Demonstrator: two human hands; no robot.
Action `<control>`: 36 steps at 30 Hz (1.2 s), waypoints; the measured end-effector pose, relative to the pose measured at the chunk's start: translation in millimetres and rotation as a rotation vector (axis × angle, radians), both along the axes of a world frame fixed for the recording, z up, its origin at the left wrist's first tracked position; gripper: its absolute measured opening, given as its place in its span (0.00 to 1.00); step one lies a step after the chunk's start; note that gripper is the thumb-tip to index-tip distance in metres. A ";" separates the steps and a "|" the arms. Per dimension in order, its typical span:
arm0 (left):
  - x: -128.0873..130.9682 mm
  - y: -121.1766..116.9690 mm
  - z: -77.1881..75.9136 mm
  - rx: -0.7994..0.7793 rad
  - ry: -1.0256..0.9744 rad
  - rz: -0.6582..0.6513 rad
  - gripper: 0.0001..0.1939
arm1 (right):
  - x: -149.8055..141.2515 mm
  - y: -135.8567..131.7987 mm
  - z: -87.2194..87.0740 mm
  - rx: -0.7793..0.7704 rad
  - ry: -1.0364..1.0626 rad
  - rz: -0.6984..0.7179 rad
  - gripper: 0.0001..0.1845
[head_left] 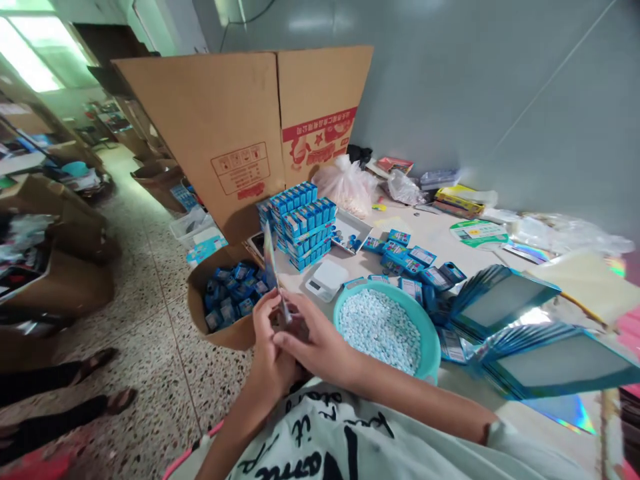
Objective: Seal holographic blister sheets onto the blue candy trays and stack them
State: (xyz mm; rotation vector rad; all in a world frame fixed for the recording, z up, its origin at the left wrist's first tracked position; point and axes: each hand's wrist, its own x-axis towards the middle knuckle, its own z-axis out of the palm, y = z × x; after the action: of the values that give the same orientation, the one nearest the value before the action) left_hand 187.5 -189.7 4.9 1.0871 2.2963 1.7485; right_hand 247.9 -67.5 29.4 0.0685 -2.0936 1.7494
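Terrazzo floor (pixel 165 340) | pale worktable (pixel 430 233) | left hand (pixel 270 350), right hand (pixel 317 337) | fingers (pixel 286 301) pinching blue card (pixel 271 263)

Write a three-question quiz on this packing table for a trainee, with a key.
1. Which is nearer the teal basin: the left hand or the right hand?
2. True or false: the open cardboard box beside the table holds small blue packets.
3. What do the hands hold? A: a thin blue-edged card. B: a white digital scale. C: a clear plastic bag.

Key: 1. The right hand. 2. True. 3. A.
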 end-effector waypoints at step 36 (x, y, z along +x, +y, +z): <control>-153.7 116.6 48.5 0.036 0.839 -0.451 0.14 | -27.8 84.0 15.4 -0.216 -0.017 -0.823 0.11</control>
State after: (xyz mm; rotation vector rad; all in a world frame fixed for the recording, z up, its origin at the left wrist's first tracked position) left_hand 33.8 -73.0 53.5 2.4657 2.0552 1.2888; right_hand 220.1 16.5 44.8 -0.7571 -1.5683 1.4164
